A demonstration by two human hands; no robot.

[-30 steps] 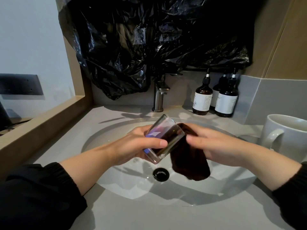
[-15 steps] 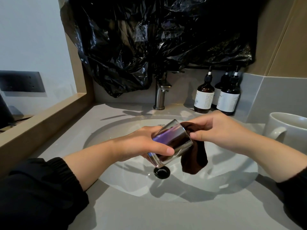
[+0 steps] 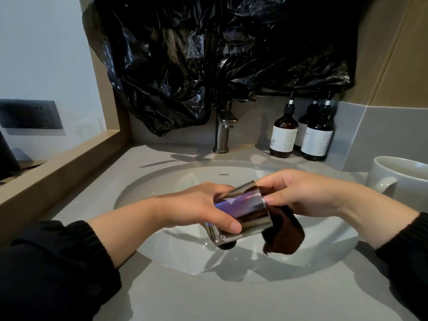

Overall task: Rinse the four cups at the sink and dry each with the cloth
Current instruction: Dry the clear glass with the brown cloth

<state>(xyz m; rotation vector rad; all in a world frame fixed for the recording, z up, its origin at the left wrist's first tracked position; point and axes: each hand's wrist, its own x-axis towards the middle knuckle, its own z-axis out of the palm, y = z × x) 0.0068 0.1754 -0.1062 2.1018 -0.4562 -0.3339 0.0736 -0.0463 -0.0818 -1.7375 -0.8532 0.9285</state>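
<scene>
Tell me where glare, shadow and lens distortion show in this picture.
Head view: purple glare streaks the glass held by the left hand; the dark cloth in the right hand loses detail; both hands throw soft shadows into the sink; the wide lens makes the side walls lean outward.

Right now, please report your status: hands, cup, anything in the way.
Left hand grips glass cup, tilted over sink. Right hand holds dark cloth at cup mouth, end hanging. Nothing in the way; white mug apart, right.

Iridescent purple glass (image 3: 243, 210); dark brown cloth (image 3: 283, 237); white mug (image 3: 398, 179).
</scene>
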